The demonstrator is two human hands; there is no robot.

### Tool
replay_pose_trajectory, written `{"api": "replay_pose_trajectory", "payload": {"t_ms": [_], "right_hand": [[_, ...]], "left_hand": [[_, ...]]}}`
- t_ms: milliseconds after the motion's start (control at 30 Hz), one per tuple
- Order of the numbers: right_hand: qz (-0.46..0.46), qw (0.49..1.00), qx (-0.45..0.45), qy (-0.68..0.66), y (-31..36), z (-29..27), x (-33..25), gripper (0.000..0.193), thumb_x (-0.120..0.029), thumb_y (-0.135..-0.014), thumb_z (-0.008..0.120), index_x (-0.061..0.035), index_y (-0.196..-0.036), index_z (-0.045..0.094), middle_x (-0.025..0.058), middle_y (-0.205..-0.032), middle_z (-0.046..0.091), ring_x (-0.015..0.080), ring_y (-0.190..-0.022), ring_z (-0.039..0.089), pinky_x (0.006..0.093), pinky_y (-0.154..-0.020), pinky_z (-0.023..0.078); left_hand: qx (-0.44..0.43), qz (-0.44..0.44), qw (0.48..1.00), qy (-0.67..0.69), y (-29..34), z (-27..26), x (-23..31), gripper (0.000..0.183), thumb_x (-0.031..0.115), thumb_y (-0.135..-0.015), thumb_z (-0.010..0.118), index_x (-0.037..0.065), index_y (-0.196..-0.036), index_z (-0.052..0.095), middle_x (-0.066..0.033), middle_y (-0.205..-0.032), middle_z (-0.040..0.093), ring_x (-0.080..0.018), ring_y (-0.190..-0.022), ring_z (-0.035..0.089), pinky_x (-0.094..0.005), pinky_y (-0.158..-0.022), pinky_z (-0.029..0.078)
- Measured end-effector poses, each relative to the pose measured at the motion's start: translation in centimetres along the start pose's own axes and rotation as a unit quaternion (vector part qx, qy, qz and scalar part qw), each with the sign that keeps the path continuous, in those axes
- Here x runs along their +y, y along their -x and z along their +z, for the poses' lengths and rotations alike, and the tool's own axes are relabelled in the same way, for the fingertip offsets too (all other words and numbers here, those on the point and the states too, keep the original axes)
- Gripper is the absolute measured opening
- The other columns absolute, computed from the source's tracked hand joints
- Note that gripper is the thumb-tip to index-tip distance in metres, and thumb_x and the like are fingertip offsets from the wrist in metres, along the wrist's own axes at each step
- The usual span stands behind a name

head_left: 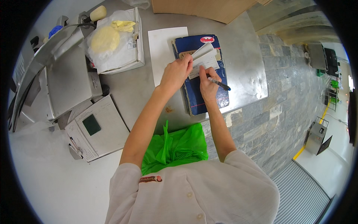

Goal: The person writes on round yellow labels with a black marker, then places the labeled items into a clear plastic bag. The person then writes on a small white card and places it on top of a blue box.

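The left hand (176,72) pinches the top pages of a small notepad (203,59) and bends them back. The notepad lies on a dark blue book (199,95) (its cover looks worn). The book lies on a shiny metal counter (244,71), near the counter's front edge.

The right hand (208,84) is closed around a black pen (219,84). The pen's tip touches the lower page of the notepad, just under the left hand's fingers. The two hands are right beside each other.

A blank white sheet of paper (164,48) lies flat on the counter, just left of the book, and the book covers part of it. Farther left sits a white tray (132,59) lined with clear plastic. A round yellow cheese (105,39) lies in it, and some thin yellow slices (123,25) lie just behind the cheese.

At the far left stands a big metal slicing machine (63,74). In front of it is a white scale (99,128) with a small dark green square on top.

A bright green plastic bag (179,147) hangs below the counter edge, between the person's arms. A brown cardboard box (203,9) sits at the back of the counter. The person wears a white coat (209,194) with buttons.
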State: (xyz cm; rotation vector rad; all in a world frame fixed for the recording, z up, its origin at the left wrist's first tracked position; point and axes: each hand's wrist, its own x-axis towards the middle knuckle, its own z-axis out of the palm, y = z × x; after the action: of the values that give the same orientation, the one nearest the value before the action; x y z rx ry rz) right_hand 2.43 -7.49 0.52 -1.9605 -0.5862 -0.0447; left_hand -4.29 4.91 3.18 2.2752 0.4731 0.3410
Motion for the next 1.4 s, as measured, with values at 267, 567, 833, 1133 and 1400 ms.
{"api": "replay_pose_trajectory", "payload": {"t_ms": [267,567,833,1133,1400], "right_hand": [[0.0,1.0,0.0,-0.011,0.0,-0.1,0.2,0.026,-0.01,-0.08,0.064,0.0008,-0.061,0.05,0.0072,-0.052,0.046,0.0119,-0.049,0.04,0.0292,-0.046,0.033],[0.136,0.98,0.039,-0.143,-4.0,-2.4,1.3,0.032,-0.015,-0.082,0.064,0.0002,-0.058,0.049,-0.0001,-0.051,0.045,0.0063,-0.05,0.039,0.0253,-0.046,0.03],[0.083,0.991,0.04,-0.094,-3.4,-1.9,2.2,0.029,-0.012,-0.079,0.065,0.0007,-0.058,0.05,-0.0006,-0.05,0.043,0.0069,-0.05,0.036,0.0262,-0.046,0.029],[0.098,0.991,0.042,-0.084,-3.3,-1.8,2.6,0.028,-0.01,-0.078,0.065,0.0002,-0.058,0.048,-0.0007,-0.051,0.041,0.0073,-0.051,0.036,0.0272,-0.047,0.028],[0.111,0.987,0.045,-0.103,-3.4,-1.9,2.1,0.029,-0.009,-0.078,0.065,0.0002,-0.058,0.046,-0.0023,-0.052,0.04,0.0059,-0.051,0.034,0.0253,-0.047,0.026]], "left_hand": [[0.053,0.023,0.997,-0.046,0.4,0.6,1.1,0.012,0.011,-0.085,0.052,0.008,-0.097,0.049,-0.0133,-0.076,0.06,-0.0322,-0.07,0.06,-0.0422,-0.061,0.049],[0.022,0.059,0.989,-0.132,1.3,1.3,2.3,0.029,0.022,-0.072,0.07,0.007,-0.093,0.056,-0.0091,-0.09,0.055,-0.026,-0.088,0.057,-0.0355,-0.074,0.049],[0.009,0.046,0.987,-0.154,1.5,1.8,2.6,0.036,0.022,-0.067,0.073,0.006,-0.093,0.055,-0.0083,-0.093,0.053,-0.0258,-0.091,0.056,-0.0342,-0.077,0.048],[0.002,0.036,0.988,-0.15,1.4,1.8,2.4,0.034,0.021,-0.067,0.073,0.006,-0.092,0.055,-0.0078,-0.092,0.054,-0.0247,-0.09,0.056,-0.0335,-0.077,0.049],[0.003,0.038,0.988,-0.147,1.4,1.7,2.4,0.035,0.021,-0.067,0.073,0.006,-0.093,0.056,-0.0084,-0.093,0.054,-0.0256,-0.091,0.056,-0.0342,-0.077,0.049]]}}
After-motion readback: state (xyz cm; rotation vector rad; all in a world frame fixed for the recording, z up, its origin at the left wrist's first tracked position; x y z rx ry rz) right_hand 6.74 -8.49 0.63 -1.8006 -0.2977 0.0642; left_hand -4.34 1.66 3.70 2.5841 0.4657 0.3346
